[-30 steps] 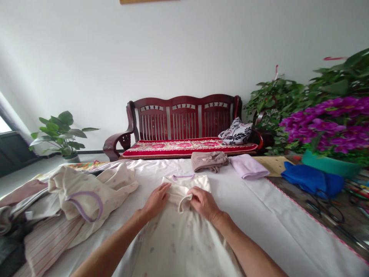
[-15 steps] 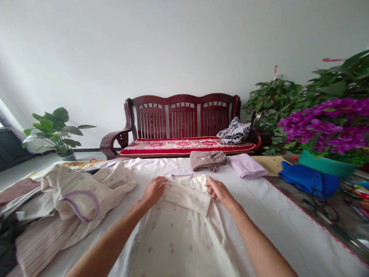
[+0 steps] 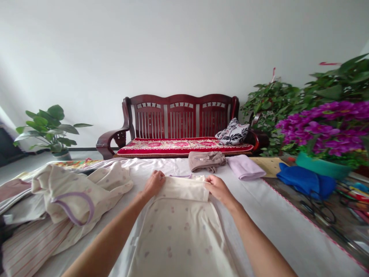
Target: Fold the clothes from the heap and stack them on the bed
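1. The left hand [image 3: 155, 182] is curled nearly closed, its thumb and fingertips clamped on the left end of a folded strip [image 3: 186, 189] across the top of the cream printed garment [image 3: 181, 234].
2. The right hand [image 3: 217, 188] is likewise drawn together, the strip's right end being pinched between thumb and fingers; the strip is held straight between both hands.
3. The garment is laid flat on the white cloth [image 3: 259, 223], its purple neckline [image 3: 180, 176] turned toward the cloth's far edge and its lower part cut off by the bottom of the view.
4. On the right, a wide stretch of cloth is seen between the garment and the red-trimmed edge [image 3: 309, 219]; on the left, only a narrower strip of cloth is left before the clothes pile [image 3: 75, 184].
5. At the far edge, room is taken up by a folded taupe garment [image 3: 206, 162] and, just beside it, a lilac folded cloth [image 3: 246, 167]. Past the trimmed edge, a blue cloth [image 3: 305, 181] is set on a dark surface [image 3: 292, 194].
6. A small pale mark is borne by the taupe garment, too small to be read.
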`<state>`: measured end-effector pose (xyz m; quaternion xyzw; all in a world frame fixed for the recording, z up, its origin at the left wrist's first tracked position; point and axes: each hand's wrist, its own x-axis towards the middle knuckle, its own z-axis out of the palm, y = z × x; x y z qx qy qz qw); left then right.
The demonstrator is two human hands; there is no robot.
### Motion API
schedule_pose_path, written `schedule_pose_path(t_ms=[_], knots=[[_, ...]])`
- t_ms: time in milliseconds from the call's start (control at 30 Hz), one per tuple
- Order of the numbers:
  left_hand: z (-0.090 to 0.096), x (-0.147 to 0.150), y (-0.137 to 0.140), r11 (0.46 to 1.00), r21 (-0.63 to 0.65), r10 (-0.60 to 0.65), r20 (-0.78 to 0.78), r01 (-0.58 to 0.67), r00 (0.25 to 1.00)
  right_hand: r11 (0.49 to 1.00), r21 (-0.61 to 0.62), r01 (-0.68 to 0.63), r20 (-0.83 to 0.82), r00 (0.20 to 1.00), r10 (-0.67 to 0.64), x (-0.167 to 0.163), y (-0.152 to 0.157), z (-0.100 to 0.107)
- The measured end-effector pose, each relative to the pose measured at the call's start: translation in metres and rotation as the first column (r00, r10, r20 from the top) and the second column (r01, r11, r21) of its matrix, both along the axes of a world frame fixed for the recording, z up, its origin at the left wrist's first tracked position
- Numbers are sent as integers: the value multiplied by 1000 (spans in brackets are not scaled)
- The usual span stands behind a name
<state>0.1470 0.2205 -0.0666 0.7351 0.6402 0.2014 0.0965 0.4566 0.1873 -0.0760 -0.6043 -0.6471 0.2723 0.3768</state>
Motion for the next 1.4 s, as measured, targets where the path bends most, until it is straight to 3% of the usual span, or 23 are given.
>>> schedule_pose_path(t_ms=[200,300,367,433,533,633,733,867,1000,1067,1167,1233,1300,1400], knots=[[-8,-1,2,993,-39,111,-40,-112,993,989,52,141,57,988,-144,-8,23,-17],[-10,0,-1,990,-15,142,-57,-143,988,990,28,137,179,974,-140,-9,24,-13],[-11,5,-6,992,65,116,-66,-112,991,987,75,140,309,938,-157,-13,19,-4],[-14,12,-12,987,162,15,-81,-2,997,977,204,70,431,889,-153,-21,12,5],[-23,22,-24,958,191,-191,-138,215,972,928,304,-217,593,805,-6,-35,-1,8],[-35,21,-35,943,117,-281,-220,312,934,905,185,-383,702,696,152,-41,-11,-3],[-39,10,-41,958,54,-257,-282,282,924,925,68,-373,732,649,208,-32,-13,-16],[-35,-4,-45,974,7,-212,-319,225,924,952,48,-301,725,666,174,-16,-13,-20],[-29,-11,-49,978,-44,-206,-341,203,917,931,39,-363,687,687,238,-5,-14,-23],[-27,-13,-52,979,-49,-203,-357,199,912,926,65,-373,613,747,258,0,-13,-26],[-24,-14,-61,985,7,-156,-380,172,912,972,119,-204,415,899,138,13,-8,-27],[-19,-7,-76,984,74,-126,-371,164,920,999,50,-12,306,952,-4,23,-3,-24],[-10,12,-99,966,124,-179,-304,225,936,993,-50,110,268,959,-93,30,6,-22],[7,59,-147,880,118,-445,-130,459,886,983,-114,145,258,960,-112,29,22,-19]])
